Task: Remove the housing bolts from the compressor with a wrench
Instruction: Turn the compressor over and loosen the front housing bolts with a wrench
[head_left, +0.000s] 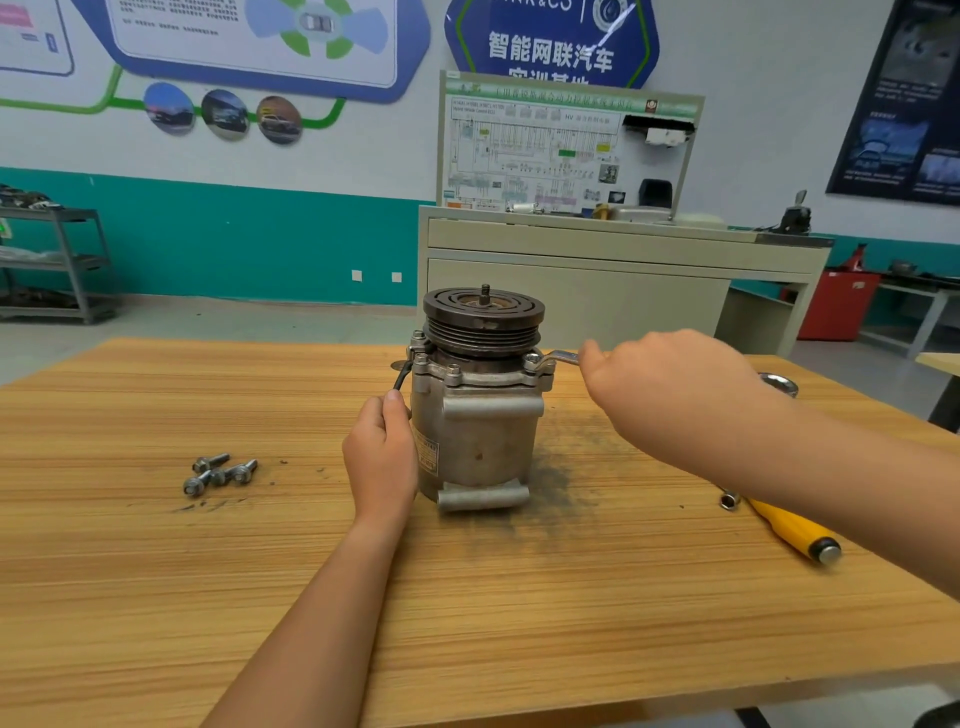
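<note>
A grey metal compressor (480, 441) stands upright on the wooden table (156, 571), its dark grooved pulley (483, 317) on top. Bolt heads (453, 370) sit around the housing flange. My left hand (382, 457) grips the compressor's left side, thumb up by a black wire. My right hand (670, 384) holds the handle of a silver wrench (558, 358), whose head sits on the flange bolt at the right (533, 359). Several loose bolts (218, 473) lie on the table to the left.
A yellow-handled tool (795, 530) and a small socket (729, 500) lie at the right, under my right forearm. A round metal part (779, 383) shows behind my right wrist. Dark grime marks the table beside the compressor. A beige training bench (597, 270) stands beyond the table.
</note>
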